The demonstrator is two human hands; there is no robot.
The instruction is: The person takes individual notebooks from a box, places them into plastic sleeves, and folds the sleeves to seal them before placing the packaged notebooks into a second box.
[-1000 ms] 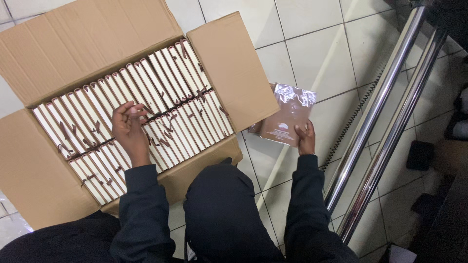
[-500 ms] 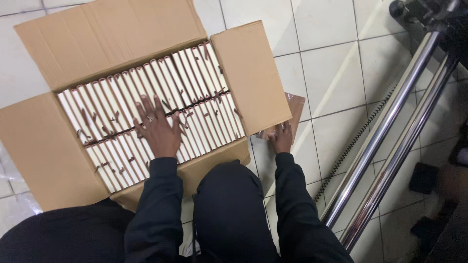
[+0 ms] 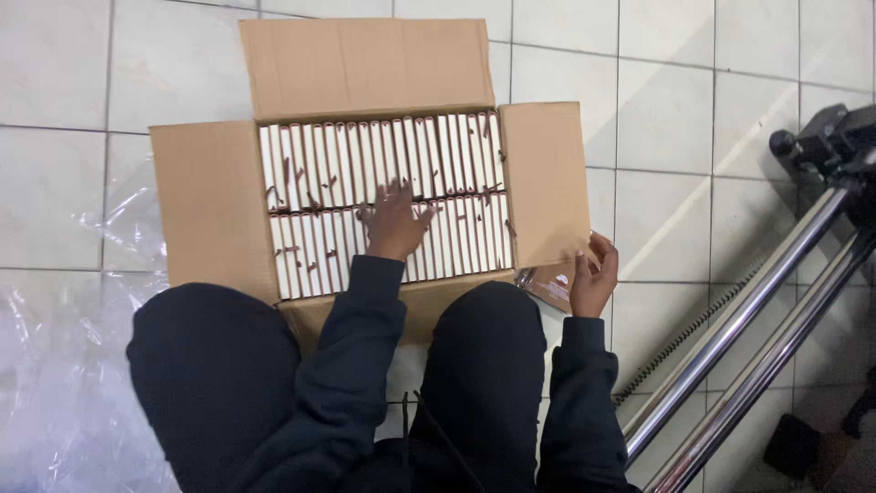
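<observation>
The left hand (image 3: 394, 224) now lies flat, fingers spread, on the packed packets (image 3: 383, 155) — the right hand (image 3: 593, 274) has lowered its wrapped packet (image 3: 547, 288) beside the carton flap (image 3: 545, 183), fingers curled around it.

The left hand (image 3: 394, 222) now lies spread flat on the packed boxes (image 3: 383, 205). The right hand (image 3: 593, 274) has lowered the shiny packet (image 3: 547, 285), apparently tucking it beside the carton flap (image 3: 545, 183).

dark long sleeves (image 3: 365, 319), dark trousers (image 3: 214, 365), bare hands
</observation>
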